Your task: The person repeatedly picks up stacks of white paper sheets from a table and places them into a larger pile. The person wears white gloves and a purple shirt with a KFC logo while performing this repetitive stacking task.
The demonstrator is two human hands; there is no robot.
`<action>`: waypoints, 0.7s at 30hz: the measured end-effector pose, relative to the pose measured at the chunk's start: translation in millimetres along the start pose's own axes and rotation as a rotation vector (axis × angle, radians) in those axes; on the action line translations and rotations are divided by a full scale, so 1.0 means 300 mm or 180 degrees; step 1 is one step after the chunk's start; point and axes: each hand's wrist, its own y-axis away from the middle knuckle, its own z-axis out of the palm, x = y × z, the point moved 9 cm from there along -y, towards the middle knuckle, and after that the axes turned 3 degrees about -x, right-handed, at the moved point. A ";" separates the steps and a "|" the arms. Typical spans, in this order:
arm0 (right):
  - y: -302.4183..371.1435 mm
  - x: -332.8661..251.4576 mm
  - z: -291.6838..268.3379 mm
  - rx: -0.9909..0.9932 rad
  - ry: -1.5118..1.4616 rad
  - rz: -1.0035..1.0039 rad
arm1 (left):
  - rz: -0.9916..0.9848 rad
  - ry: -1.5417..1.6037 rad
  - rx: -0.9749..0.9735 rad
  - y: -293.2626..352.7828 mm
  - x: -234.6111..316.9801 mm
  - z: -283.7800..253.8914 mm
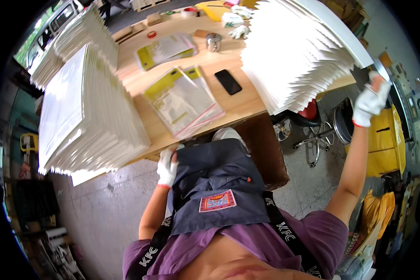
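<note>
My left hand, in a white glove with bare fingertips, is beside my dark apron at the table's front edge. Its fingers lie stretched out and nothing shows in them. Far out to the right, my right hand is raised, gloved the same way. Its fingertips are close to the corner of a large white sheet on top of a tall white stack. Blur keeps me from telling whether they touch or grip it. Clear plastic bags with yellow-green print lie on the table between two stacks.
On the wooden table are a black phone, a metal canister, more printed bags and white gloves. Clear plastic sheets form a tall stack at left. A wheeled chair and yellow bag stand right.
</note>
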 end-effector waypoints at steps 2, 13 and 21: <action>0.066 0.231 0.102 -0.0614 -0.1588 0.2011 | -0.0464 0.0248 -0.0290 -0.088 -0.010 0.045; -0.023 0.542 0.291 -0.0901 -0.3274 0.3768 | -0.0610 -0.2388 -0.1302 -0.421 -0.126 0.276; 0.378 -0.207 0.310 -0.2417 -0.3161 0.3607 | -0.0622 -0.1249 -0.0785 -0.391 -0.277 0.170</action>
